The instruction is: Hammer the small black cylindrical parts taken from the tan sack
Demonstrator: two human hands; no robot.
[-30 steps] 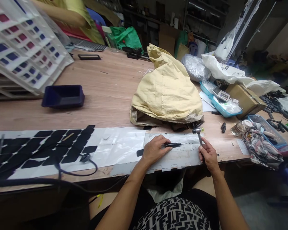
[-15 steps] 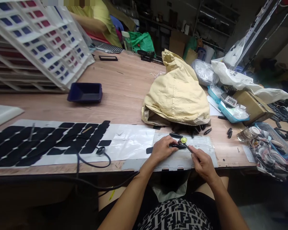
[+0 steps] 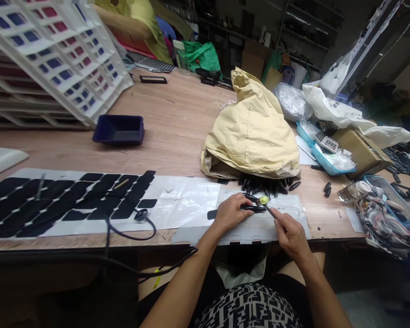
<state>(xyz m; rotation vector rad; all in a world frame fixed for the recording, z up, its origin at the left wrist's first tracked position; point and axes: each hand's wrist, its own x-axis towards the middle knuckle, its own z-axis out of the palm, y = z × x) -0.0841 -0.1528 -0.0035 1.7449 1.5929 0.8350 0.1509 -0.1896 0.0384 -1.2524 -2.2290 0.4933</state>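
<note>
My left hand pinches a slim black part flat against the grey board at the table's front edge. Another black piece lies just beyond its fingertips, partly covered by the tool head. In my right hand is a small hammer with a metal shaft and a round yellow-green face. Its head is over the slim part, close to my left fingers; whether it touches the part I cannot tell. Several similar black parts spill from the mouth of a cream sack.
Rows of black rounded pads lie on a white sheet to the left, with a dark cable across them. A navy tray and white crates stand behind. Rightward are a jar, a patterned cloth and blue baskets. Another person's sleeve shows across the table.
The hammer head has shifted slightly to the right. The black piece beyond my left fingers lies nearer to them, and more of the parts at the sack's mouth show. My left hand stays nearly in place.
</note>
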